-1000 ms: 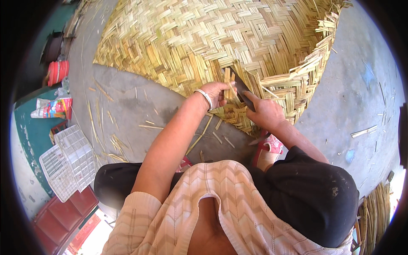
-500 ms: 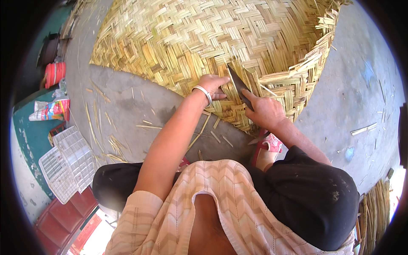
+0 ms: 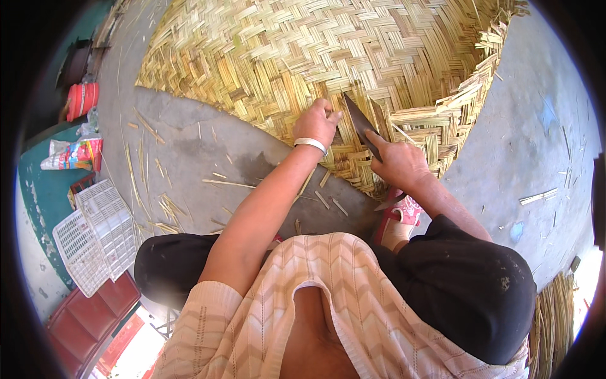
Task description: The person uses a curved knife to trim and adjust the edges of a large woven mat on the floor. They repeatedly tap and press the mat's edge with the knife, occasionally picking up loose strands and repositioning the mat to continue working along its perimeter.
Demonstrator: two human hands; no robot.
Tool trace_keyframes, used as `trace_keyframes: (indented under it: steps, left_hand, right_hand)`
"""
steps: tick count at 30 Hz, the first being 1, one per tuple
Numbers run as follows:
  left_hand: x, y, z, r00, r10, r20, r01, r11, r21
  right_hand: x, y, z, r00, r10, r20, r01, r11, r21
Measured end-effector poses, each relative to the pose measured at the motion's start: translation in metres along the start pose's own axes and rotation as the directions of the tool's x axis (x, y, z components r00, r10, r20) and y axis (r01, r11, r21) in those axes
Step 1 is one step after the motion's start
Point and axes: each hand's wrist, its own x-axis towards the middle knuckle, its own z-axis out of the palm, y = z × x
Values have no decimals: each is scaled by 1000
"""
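Note:
In front of me lies a large woven straw mat (image 3: 303,57) in pale yellow-green strips, its right side folded up. My right hand (image 3: 401,163) grips a dark, pointed knife (image 3: 362,120). The blade tip rests at the weave near the mat's front corner and points away to the left. My left hand (image 3: 317,123), with a white bangle at the wrist, is at the mat's edge just left of the blade. Its fingers are curled; what they hold, if anything, is hidden.
Loose straw bits (image 3: 167,211) litter the grey floor (image 3: 208,139). To the left are a white plastic basket (image 3: 104,218), a red round container (image 3: 82,100) and a colourful bag (image 3: 72,153). A straw bundle (image 3: 552,325) stands at lower right. My shoe (image 3: 407,208) is beside the mat's corner.
My left hand has moved slightly up and its fingers have curled in more. The knife and my right hand have shifted only slightly to the right in the picture.

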Motion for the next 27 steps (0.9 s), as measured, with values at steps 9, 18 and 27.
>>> trace_keyframes:
  steps: [9,18,27]
  left_hand:
    - [10,18,-10,787,-216,578,603,463,-649]
    - [24,32,-5,696,-351,627,703,510,-495]
    - [7,22,-4,889,-187,418,391,787,-478]
  right_hand:
    - [0,3,2,1000,7,1,-7,1000,20]
    - [0,6,3,1000,-11,-15,12,999,45]
    - [-3,4,2,1000,-16,-18,17,1000,21]
